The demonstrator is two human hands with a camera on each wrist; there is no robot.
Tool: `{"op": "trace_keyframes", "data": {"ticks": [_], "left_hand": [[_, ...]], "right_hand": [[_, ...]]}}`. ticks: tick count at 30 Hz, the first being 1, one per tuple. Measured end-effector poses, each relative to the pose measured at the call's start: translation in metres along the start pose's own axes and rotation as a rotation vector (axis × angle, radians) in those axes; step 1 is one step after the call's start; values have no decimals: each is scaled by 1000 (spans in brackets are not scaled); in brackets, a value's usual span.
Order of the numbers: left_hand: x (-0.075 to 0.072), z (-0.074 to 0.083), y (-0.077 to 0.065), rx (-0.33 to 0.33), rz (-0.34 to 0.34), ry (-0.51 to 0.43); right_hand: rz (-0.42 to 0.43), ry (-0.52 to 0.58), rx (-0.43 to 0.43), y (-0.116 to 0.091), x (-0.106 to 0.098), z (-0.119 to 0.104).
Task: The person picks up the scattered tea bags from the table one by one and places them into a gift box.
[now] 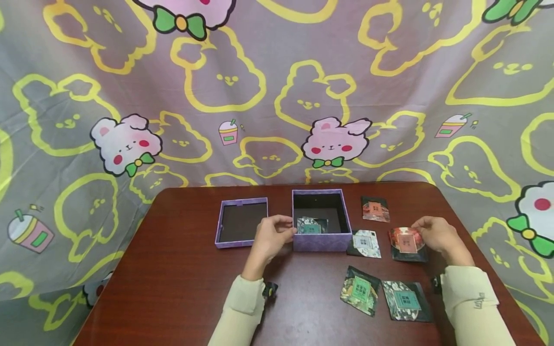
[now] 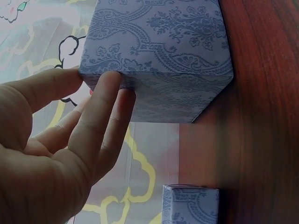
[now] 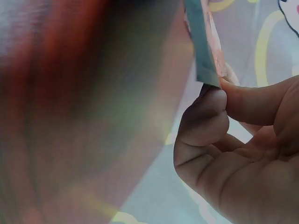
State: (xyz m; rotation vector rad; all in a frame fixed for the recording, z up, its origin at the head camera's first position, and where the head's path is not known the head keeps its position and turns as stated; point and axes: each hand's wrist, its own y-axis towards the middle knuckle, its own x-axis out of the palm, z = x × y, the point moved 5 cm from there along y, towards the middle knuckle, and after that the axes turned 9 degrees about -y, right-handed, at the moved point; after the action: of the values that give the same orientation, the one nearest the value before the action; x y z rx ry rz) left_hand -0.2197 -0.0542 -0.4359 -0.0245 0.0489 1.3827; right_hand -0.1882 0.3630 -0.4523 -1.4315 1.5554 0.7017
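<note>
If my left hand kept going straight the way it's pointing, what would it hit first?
Probably the taller purple box: your left hand points at its left side, and the fingers appear to touch it.

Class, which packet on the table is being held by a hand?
The red-and-black rectangular packet, pinched by the right hand; no hand touches the others.

head: soft light | table sheen | right wrist: left half blurred
</note>
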Motion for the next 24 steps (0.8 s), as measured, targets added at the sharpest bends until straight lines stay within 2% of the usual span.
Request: {"op": "trace_keyframes", "data": {"ticks": [4, 10, 13, 19, 24], "left_hand": [[-1, 1, -2, -6, 0, -10], [-2, 2, -3, -4, 3, 2], [-3, 2, -2, -5, 3, 4], [-3, 1, -1, 3, 6, 1], [-2, 2, 0, 8, -3, -12]], "right_hand": [[28, 24, -40, 0, -8, -4], [-5, 142, -91, -1, -16, -11], [6, 181, -98, -2, -25, -14], [-3, 190, -105, -1, -45, -23], [46, 157, -93, -3, -65, -29]]}}
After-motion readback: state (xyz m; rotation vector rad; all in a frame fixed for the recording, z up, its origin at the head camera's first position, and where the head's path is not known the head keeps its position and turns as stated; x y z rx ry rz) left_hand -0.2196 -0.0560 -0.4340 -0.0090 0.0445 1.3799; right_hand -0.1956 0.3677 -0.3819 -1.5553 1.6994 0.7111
